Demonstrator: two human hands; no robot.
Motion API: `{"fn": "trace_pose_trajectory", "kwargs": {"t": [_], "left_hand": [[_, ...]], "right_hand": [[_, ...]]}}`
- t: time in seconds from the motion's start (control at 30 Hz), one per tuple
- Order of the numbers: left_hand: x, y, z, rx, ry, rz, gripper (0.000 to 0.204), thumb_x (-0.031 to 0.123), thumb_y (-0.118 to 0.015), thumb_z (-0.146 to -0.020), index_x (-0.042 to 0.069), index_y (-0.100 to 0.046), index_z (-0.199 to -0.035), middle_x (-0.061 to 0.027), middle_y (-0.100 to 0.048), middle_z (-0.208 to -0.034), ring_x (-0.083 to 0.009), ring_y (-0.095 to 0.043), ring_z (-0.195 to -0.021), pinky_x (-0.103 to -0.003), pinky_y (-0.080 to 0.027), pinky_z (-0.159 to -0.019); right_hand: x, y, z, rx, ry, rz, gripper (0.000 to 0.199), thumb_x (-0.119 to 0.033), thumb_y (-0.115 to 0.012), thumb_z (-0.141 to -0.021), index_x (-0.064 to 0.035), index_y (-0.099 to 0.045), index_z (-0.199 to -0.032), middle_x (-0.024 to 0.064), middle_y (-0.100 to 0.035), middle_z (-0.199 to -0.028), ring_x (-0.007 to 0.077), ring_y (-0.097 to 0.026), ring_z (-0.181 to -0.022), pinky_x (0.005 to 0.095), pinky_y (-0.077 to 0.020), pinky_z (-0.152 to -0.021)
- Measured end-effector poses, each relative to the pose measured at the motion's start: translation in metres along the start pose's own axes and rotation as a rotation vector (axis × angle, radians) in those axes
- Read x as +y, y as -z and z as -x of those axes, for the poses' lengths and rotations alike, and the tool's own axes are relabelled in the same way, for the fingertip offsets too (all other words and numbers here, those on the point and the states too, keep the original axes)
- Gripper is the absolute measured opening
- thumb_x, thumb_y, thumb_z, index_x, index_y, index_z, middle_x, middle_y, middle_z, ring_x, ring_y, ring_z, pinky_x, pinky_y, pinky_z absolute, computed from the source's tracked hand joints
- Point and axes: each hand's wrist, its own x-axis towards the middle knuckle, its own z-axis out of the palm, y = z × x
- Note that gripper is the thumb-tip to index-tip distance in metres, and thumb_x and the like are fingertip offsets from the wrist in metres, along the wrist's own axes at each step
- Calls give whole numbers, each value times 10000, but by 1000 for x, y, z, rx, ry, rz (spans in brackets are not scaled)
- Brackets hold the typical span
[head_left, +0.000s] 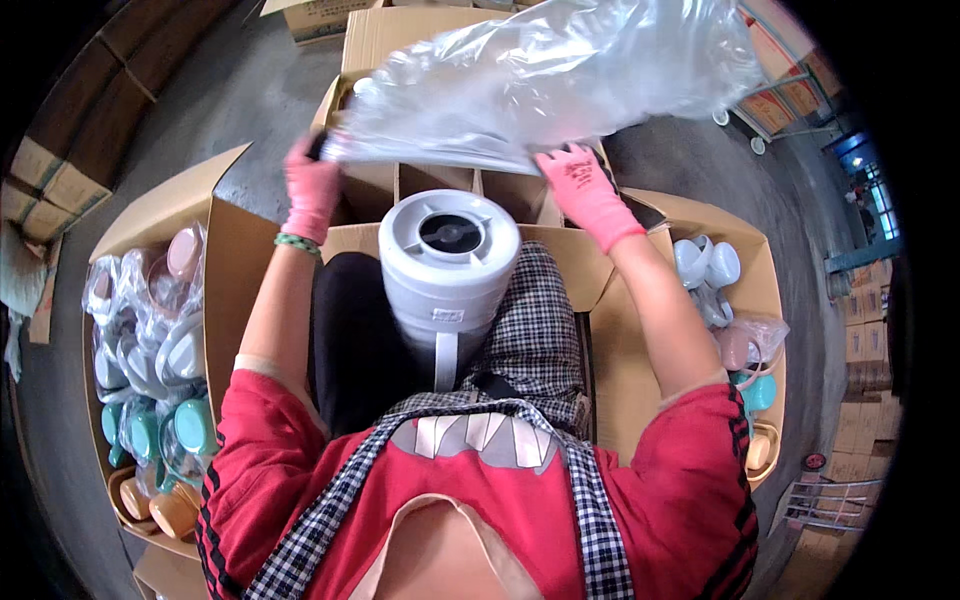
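Note:
A large clear plastic bag (560,70) spreads out in front of me, billowing toward the far right. My left hand (312,190), in a pink glove, is closed on the near left corner of the bag; its fingers are slightly blurred. My right hand (586,192), also in a pink glove, grips the bag's near edge further right. Between my thighs rests a light grey plastic jug (440,290), its handle toward me. A ribbed round end with a dark centre faces up on it. The jug stands apart from both hands.
A cardboard box with dividers (440,180) stands beyond my knees, partly under the bag. The left open box (230,270) holds several bagged grey, teal and orange jugs or cups. Similar ones lie in the right box (640,350). A cart (780,110) stands far right.

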Motion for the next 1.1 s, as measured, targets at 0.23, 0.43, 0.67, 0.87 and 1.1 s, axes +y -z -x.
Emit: {"fn": "trace_pose_trajectory", "kwargs": {"t": [0.23,0.43,0.67,0.87,1.1], "left_hand": [[10,16,67,-496,277,-86,170,165,-564,-769,25,-618,-851,-165,-616,-778,-291,-611,-756,-340,-467,-645],[44,52,139,-828,-455,-903,143,180,-574,-642,146,-586,-780,-62,-550,-805,-286,-493,-955,-472,-344,-878],[36,37,199,-795,-470,-752,205,169,-543,-665,105,-620,-844,-130,-475,-1097,-301,-404,-1085,-533,-269,-946],[34,44,167,-856,-529,-686,249,214,-592,-612,93,-593,-830,-83,-554,-953,-282,-495,-943,-462,-304,-939],[122,96,121,-525,-566,-347,256,92,-671,-544,-9,-593,-765,-149,-573,-804,-311,-550,-787,-375,-437,-752]], "right_hand": [[-59,-59,34,184,-277,-1454,407,-164,-530,-814,42,-445,-1154,166,-560,-1073,222,-531,-997,333,-404,-866],[-104,-22,112,-402,293,-664,153,-23,-447,-701,-7,-567,-795,171,-593,-773,340,-548,-874,422,-439,-788],[-168,-16,117,-698,-352,-2137,617,-370,-680,-701,21,-473,-1132,119,-530,-1080,191,-515,-965,315,-390,-876],[-184,-15,85,-356,-253,-1924,726,-313,-756,-595,48,-448,-1144,157,-535,-1073,234,-510,-977,325,-386,-876],[-76,101,85,-106,-342,-2365,333,-132,-699,-704,1,-564,-977,19,-571,-774,73,-533,-675,209,-444,-600]]}}
